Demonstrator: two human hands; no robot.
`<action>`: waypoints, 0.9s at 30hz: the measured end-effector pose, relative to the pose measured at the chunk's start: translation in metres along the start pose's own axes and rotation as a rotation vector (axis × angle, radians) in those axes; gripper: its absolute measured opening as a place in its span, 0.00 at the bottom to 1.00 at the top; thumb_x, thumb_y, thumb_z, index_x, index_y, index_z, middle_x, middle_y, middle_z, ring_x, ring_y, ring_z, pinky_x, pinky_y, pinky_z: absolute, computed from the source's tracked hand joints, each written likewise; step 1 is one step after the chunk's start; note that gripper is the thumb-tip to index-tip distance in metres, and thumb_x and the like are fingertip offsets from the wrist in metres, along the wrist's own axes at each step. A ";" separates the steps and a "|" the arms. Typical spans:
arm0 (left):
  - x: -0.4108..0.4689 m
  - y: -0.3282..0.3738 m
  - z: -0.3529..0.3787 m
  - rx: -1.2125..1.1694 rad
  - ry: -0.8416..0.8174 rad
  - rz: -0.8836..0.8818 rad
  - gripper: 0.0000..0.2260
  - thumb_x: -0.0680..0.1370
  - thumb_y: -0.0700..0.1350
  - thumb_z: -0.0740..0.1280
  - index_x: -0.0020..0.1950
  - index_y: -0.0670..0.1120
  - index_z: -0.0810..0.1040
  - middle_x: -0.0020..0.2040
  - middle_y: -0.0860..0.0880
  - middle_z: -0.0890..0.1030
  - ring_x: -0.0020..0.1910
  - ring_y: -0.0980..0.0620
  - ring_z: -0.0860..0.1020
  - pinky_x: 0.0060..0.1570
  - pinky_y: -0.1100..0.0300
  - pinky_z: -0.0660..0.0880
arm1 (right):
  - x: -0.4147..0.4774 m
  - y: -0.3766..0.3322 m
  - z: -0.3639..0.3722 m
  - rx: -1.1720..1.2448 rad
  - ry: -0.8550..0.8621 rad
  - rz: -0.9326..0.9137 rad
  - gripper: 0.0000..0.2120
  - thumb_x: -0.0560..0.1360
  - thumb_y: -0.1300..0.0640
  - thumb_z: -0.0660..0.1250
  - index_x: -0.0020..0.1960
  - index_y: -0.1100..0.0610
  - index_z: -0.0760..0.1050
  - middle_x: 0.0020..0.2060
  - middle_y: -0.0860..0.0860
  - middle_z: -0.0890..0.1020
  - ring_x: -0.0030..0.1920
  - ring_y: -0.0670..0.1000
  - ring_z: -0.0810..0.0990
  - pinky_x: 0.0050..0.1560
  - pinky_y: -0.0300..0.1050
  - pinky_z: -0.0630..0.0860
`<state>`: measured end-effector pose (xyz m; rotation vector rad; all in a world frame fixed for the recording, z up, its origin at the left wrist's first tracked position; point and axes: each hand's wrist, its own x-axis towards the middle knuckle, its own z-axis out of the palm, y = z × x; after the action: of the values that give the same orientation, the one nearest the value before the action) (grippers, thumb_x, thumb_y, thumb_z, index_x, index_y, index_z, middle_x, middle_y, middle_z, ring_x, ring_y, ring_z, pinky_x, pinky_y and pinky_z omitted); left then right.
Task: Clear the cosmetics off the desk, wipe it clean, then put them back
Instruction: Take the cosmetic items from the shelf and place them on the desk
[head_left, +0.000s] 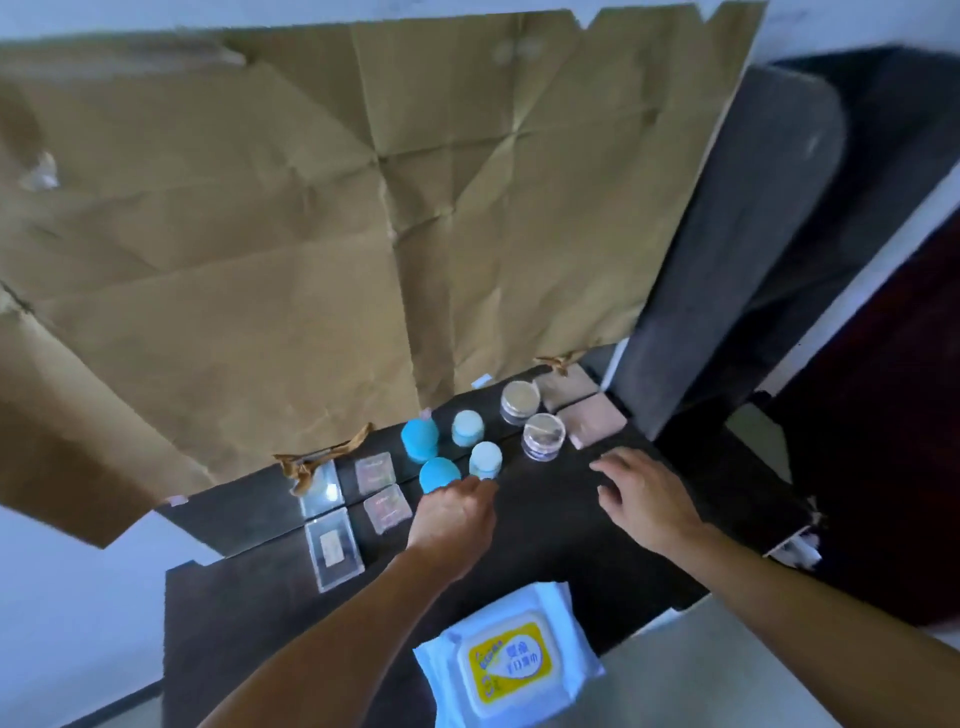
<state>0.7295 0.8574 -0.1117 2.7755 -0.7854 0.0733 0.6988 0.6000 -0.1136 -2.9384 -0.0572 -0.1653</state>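
Several cosmetics stand in a row along the back of the dark desk (545, 525), each doubled in a mirror strip behind. From the left they are a clear box (333, 551), a small clear case (388, 507), a blue-capped bottle (439, 474), a pale blue bottle (485, 459), a clear round jar (543, 437) and a pink compact (593, 423). My left hand (453, 515) reaches to the foot of the two blue bottles, fingers spread, hiding their lower parts. My right hand (647, 499) hovers open over the desk, just right of the jar, holding nothing.
A pack of wet wipes (511, 657) with a yellow label lies at the desk's near edge. Creased brown paper (311, 234) covers the wall and most of the mirror behind. A dark grey padded panel (737, 249) leans at the right.
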 end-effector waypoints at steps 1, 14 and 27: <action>0.010 0.018 -0.002 -0.028 0.017 0.038 0.09 0.74 0.46 0.60 0.45 0.46 0.79 0.38 0.48 0.81 0.34 0.46 0.80 0.30 0.55 0.78 | -0.009 0.015 -0.010 -0.011 0.012 0.043 0.15 0.67 0.58 0.72 0.53 0.55 0.80 0.50 0.51 0.81 0.51 0.53 0.80 0.46 0.49 0.79; 0.131 0.263 0.008 -0.203 0.192 0.222 0.12 0.78 0.46 0.60 0.59 0.48 0.77 0.51 0.48 0.80 0.46 0.47 0.80 0.41 0.57 0.74 | -0.070 0.237 -0.126 -0.035 0.090 0.222 0.16 0.74 0.53 0.64 0.62 0.51 0.74 0.55 0.48 0.76 0.59 0.50 0.73 0.50 0.45 0.74; 0.334 0.363 -0.043 -0.439 0.401 -0.199 0.20 0.76 0.44 0.65 0.66 0.41 0.68 0.63 0.42 0.70 0.63 0.42 0.70 0.62 0.49 0.70 | -0.009 0.344 -0.187 0.013 0.184 0.086 0.17 0.76 0.53 0.64 0.64 0.53 0.73 0.54 0.49 0.77 0.48 0.48 0.78 0.43 0.34 0.66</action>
<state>0.8256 0.4002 0.0525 2.2983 -0.3662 0.3603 0.6871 0.2259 0.0007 -2.8920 0.0943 -0.4194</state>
